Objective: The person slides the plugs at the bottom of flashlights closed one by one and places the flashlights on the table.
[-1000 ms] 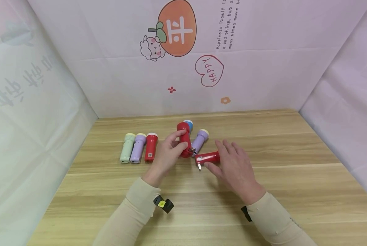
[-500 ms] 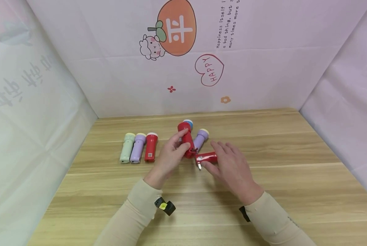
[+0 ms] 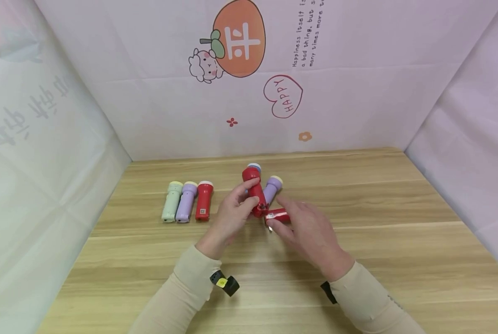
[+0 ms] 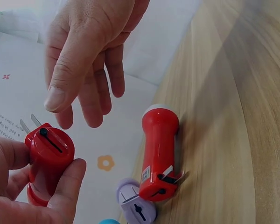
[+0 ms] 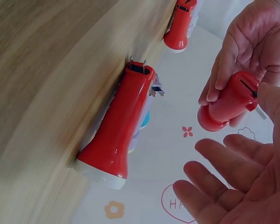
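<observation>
My left hand (image 3: 232,215) grips a red flashlight (image 4: 50,154) above the table, its tail end with a black slider and two metal plug prongs facing me. My right hand (image 3: 313,236) reaches in from the right with fingers spread. In the right wrist view its thumb (image 5: 274,100) is right at the slider end of that flashlight. Below, a second red flashlight (image 5: 114,121) lies on the table, its prongs folded out and its white lens end pointing away to the right; the right hand partly covers it in the head view.
A purple flashlight (image 3: 272,188) and a mostly hidden blue flashlight (image 3: 254,166) lie behind the hands. To the left, a pale green flashlight (image 3: 171,202), a purple one and a red one stand in a row. White printed cloth (image 3: 169,116) walls the back of the table.
My right hand has moved left, toward the held red flashlight, and covers more of the lying one. My left hand has shifted slightly right and tilted its flashlight.
</observation>
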Motion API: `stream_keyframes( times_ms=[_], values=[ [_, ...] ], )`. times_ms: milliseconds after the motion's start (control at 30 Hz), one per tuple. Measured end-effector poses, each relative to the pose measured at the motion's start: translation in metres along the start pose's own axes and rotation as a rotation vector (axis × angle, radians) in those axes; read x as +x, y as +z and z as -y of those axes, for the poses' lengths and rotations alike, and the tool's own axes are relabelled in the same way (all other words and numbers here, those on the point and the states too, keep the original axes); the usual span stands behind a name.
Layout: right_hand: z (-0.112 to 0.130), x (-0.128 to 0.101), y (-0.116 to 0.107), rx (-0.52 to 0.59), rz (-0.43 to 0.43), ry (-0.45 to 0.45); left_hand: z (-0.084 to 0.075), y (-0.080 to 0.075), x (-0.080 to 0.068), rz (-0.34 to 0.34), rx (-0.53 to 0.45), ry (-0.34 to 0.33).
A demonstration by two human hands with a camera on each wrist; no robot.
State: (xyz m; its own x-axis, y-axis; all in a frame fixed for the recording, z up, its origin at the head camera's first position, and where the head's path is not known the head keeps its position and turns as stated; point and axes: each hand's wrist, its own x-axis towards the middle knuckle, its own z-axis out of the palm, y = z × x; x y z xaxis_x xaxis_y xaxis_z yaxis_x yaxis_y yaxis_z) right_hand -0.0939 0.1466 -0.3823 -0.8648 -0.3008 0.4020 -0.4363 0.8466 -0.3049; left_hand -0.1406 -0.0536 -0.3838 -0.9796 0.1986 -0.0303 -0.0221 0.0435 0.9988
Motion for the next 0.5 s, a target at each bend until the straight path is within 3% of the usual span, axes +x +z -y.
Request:
stream_keyframes(
  times_ms=[500],
  values=[
    [0.0063,0.0011,-0.0003,0.031,-0.022,-0.037,0.0000,0.0034,-0.0031,0.024,-0.151,0.013]
  ],
)
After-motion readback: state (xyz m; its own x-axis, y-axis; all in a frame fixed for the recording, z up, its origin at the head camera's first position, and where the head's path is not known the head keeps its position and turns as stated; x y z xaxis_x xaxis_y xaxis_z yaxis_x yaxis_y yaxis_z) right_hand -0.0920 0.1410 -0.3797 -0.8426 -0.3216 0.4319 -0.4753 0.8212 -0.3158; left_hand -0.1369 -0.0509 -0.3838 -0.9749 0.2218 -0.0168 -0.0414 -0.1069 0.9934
